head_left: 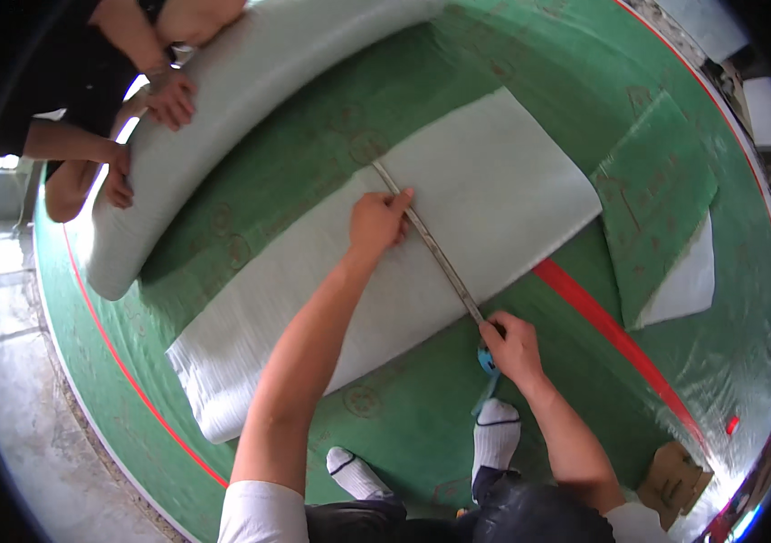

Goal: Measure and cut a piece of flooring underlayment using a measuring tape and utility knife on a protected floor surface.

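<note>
A long pale grey-white sheet [530, 163] of soft material lies diagonally on the green floor covering, with a metal tape measure blade [440, 258] stretched across it. My left hand [376, 219] rests on the sheet near the blade's upper part, thumb and fingers pressed on the blade. My right hand [510, 348] grips the lower part of the tape measure at the sheet's near edge, and its blue case [487, 360] shows just under the fingers, with a strap hanging below.
A long grey roll [259, 63] curves along the upper left, with a co-worker's hands [168, 100] on it. A green sheet over white backing [652, 199] lies at the right. A cardboard piece [671, 480] lies lower right. My socked feet [494, 434] stand on the green covering [367, 398].
</note>
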Available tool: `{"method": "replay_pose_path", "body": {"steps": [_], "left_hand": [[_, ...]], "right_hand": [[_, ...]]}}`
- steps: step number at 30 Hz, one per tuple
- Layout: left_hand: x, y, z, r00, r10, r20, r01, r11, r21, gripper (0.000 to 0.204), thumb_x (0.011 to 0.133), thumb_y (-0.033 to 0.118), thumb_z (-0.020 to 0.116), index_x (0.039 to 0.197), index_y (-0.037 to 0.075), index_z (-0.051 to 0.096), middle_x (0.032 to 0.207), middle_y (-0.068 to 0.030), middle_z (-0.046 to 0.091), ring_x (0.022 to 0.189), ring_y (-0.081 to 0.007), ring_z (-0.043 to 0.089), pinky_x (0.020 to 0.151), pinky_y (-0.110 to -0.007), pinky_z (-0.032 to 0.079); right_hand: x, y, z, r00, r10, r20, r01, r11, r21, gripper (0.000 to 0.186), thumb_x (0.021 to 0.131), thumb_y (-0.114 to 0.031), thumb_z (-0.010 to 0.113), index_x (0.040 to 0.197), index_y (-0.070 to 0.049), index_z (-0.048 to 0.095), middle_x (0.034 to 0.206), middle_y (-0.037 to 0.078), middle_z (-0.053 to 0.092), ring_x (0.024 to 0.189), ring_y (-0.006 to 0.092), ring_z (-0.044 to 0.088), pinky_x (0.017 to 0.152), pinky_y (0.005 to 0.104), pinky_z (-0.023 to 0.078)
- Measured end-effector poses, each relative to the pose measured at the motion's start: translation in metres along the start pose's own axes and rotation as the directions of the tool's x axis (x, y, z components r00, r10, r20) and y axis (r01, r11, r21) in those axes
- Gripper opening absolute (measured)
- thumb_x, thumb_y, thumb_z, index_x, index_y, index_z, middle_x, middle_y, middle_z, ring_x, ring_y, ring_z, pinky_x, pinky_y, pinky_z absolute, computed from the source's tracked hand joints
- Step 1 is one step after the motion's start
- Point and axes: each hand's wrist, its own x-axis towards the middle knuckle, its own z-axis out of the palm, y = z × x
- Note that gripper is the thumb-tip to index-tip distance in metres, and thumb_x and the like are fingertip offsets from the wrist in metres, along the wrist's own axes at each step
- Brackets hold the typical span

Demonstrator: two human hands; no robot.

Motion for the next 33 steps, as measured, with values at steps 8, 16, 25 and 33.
{"method": "replay_pose_path", "body": {"steps": [8, 16, 25, 33], "left_hand": [[0.006, -0.001, -0.001, 1.000, -0.030, 0.005, 0.030, 0.995, 0.094, 0.059, 0.106, 0.050, 0.078, 0.074, 0.001, 0.074, 0.064, -0.0083, 0.073, 0.048, -0.0181, 0.067, 0.049, -0.037, 0.053], [0.003, 0.001, -0.002, 0.998, -0.063, 0.001, 0.063, 0.998, 0.012, 0.057, 0.106, 0.048, 0.079, 0.077, 0.000, 0.073, 0.067, -0.0088, 0.073, 0.050, -0.0177, 0.067, 0.048, -0.035, 0.051], [-0.102, -0.034, 0.013, 0.746, 0.664, 0.057, -0.586, 0.612, 0.531, 0.050, 0.110, 0.042, 0.071, 0.150, 0.012, 0.069, 0.163, -0.0205, 0.061, 0.147, -0.0376, 0.061, 0.118, -0.054, 0.050], [-0.154, -0.090, 0.000, 0.703, 0.545, 0.458, -0.687, 0.353, 0.635, 0.079, 0.109, 0.050, 0.067, 0.179, 0.024, 0.041, 0.190, -0.0143, 0.025, 0.176, -0.0392, 0.019, 0.142, -0.065, 0.012]], "right_hand": [[0.009, 0.002, 0.002, 0.998, 0.039, 0.040, -0.038, 0.999, -0.027, 0.027, 0.104, -0.025, 0.075, 0.101, 0.001, 0.080, 0.079, 0.015, 0.078, 0.069, 0.0255, 0.075, 0.067, 0.0405, 0.057], [0.007, 0.003, 0.002, 0.999, -0.008, 0.045, 0.008, 1.000, -0.008, 0.028, 0.105, -0.027, 0.075, 0.100, 0.001, 0.080, 0.076, 0.015, 0.076, 0.068, 0.0215, 0.074, 0.067, 0.0401, 0.056], [0.001, 0.009, -0.005, 0.997, 0.062, 0.040, -0.062, 0.998, -0.019, 0.027, 0.100, -0.029, 0.075, 0.100, -0.002, 0.081, 0.084, 0.020, 0.078, 0.078, 0.0372, 0.079, 0.073, 0.0461, 0.059], [0.007, -0.001, 0.008, 1.000, 0.002, 0.029, -0.003, 0.999, 0.032, 0.028, 0.101, -0.028, 0.074, 0.100, -0.001, 0.081, 0.084, 0.019, 0.079, 0.077, 0.0341, 0.078, 0.074, 0.0450, 0.059]]}}
